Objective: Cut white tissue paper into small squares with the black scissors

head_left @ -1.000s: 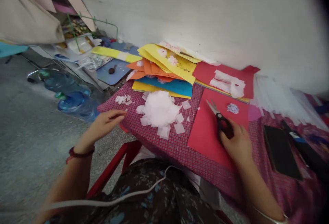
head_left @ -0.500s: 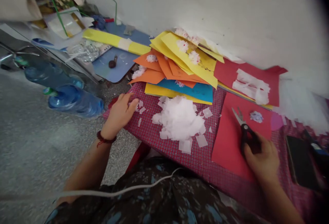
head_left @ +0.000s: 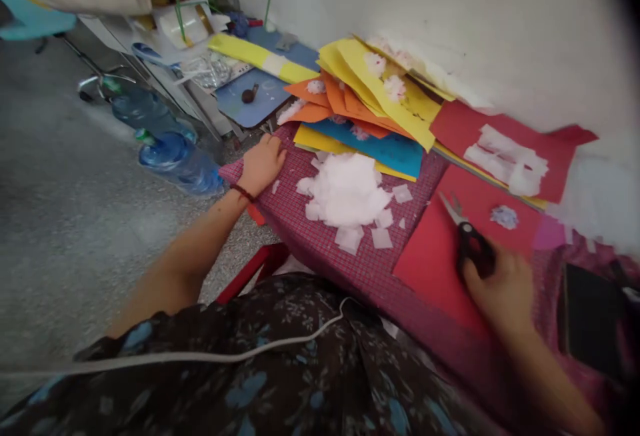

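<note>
My right hand (head_left: 505,286) is closed around the black handles of a pair of scissors (head_left: 469,233). Their metal blades are slightly apart over a red paper sheet (head_left: 423,263). My left hand (head_left: 264,164) rests at the left corner of the table, its fingers curled down onto the checked cloth (head_left: 320,249). The left fingertips are partly hidden, and what they hold, if anything, does not show. To the right of that hand lies a heap of small white paper squares (head_left: 347,189), with loose pieces around it. A crumpled white paper bit (head_left: 504,217) lies on the red sheet.
Behind the heap are yellow sheets (head_left: 350,76), orange sheets (head_left: 333,93) and a blue sheet (head_left: 395,153), with ruffled white paper flowers (head_left: 395,88). White strips (head_left: 505,159) lie on red paper. A dark phone (head_left: 590,316) is at right; water bottles (head_left: 175,159) stand left.
The view has shifted left. My left hand has moved onto the scraps near the table corner, its fingers now more curled. My right hand still holds the scissors over the red sheet.
</note>
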The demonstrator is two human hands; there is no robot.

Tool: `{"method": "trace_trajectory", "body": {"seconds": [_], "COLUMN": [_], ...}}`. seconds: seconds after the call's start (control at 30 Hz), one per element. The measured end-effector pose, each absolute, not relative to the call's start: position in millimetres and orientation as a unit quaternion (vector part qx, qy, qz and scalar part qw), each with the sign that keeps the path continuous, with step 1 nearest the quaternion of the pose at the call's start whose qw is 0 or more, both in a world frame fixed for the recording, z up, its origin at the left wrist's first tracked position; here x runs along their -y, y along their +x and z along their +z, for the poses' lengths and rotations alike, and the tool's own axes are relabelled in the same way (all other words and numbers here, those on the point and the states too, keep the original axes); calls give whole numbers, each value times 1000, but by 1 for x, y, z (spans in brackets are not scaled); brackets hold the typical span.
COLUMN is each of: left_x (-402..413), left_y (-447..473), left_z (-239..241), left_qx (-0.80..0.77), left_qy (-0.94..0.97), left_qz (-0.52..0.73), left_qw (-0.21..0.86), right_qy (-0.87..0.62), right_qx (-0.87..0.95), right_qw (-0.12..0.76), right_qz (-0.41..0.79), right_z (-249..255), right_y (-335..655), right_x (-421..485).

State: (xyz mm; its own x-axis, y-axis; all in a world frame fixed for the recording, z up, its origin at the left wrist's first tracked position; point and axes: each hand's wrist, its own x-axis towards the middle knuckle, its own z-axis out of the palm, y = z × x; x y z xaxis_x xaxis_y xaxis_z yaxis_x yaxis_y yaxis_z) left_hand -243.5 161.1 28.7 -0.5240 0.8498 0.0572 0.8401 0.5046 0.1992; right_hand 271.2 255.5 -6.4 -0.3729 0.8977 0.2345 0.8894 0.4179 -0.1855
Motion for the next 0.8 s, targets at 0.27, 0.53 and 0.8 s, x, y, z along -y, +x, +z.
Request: {"method": "trace_trajectory", "body": {"seconds": [0.27, 0.53, 0.8], "left_x": [-158, -154, -177], "left_y": [-229, -221, -248], "left_z": [39, 39, 70], "left_qx": [-876, -863, -744], "left_qy": [460, 470, 655], "left_qz": [147, 177, 109], "left_qw": [-10, -54, -74], "right_qy": [-472, -496, -488], "right_qx": [844, 825, 840], "right_qw": [234, 226, 220], "right_qz": [105, 150, 88], "right_z": [0, 7, -8], "right_y": [267, 264, 275], "right_x": [-254, -252, -246]}}
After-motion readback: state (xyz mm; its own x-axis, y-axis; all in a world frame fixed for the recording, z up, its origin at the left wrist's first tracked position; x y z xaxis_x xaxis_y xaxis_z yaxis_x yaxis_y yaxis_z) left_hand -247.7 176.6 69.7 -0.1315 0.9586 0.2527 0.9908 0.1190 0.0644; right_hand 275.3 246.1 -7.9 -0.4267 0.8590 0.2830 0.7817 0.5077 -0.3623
